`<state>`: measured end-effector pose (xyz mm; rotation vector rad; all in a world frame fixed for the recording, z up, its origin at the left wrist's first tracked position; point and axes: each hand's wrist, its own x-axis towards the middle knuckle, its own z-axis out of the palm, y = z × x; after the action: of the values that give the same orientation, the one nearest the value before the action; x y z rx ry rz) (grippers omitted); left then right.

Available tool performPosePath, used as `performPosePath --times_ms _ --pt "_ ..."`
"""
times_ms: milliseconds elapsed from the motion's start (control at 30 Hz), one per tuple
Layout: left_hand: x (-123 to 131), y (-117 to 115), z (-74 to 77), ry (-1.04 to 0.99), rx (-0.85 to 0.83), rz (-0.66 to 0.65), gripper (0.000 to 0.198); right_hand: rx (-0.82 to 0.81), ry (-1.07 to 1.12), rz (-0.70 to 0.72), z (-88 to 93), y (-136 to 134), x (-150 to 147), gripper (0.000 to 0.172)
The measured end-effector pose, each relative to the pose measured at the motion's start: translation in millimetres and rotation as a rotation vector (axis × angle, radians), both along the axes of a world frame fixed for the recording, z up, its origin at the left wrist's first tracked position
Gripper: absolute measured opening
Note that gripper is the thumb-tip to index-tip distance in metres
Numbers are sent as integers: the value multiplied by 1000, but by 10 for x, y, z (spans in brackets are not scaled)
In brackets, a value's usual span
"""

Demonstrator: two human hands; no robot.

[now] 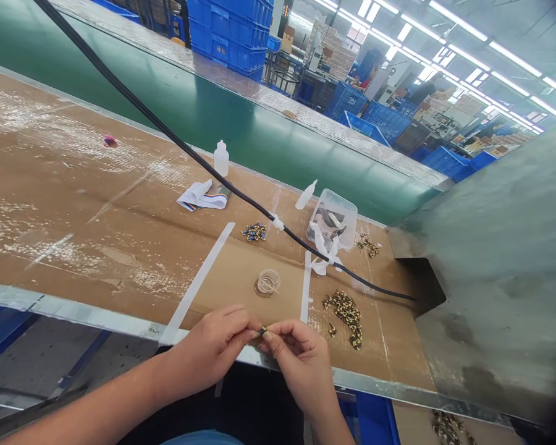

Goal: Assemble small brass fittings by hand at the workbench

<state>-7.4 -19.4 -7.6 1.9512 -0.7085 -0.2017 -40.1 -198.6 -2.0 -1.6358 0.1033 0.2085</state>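
Note:
Between the fingertips of both hands is a small dark and brass-coloured metal part, just above the table's front edge. My left hand pinches it from the left, and my right hand pinches it from the right. The fingers cover most of the part, so its exact kind cannot be made out. Just beyond the hands, a small clear round cup with a thin stick in it stands on the cardboard. A pile of similar dark and brass parts lies to the right of my right hand.
A black cable crosses the view above the table. Beyond the cup lie blue and brass parts. Farther back are a white bottle, a small squeeze bottle, a ribbon and a clear plastic box. A metal panel rises at right.

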Motion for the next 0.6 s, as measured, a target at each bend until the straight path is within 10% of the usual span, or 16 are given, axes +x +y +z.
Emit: performPosePath --times_ms 600 --pt "25 -25 23 -13 -22 29 19 51 20 -28 -1 15 10 22"
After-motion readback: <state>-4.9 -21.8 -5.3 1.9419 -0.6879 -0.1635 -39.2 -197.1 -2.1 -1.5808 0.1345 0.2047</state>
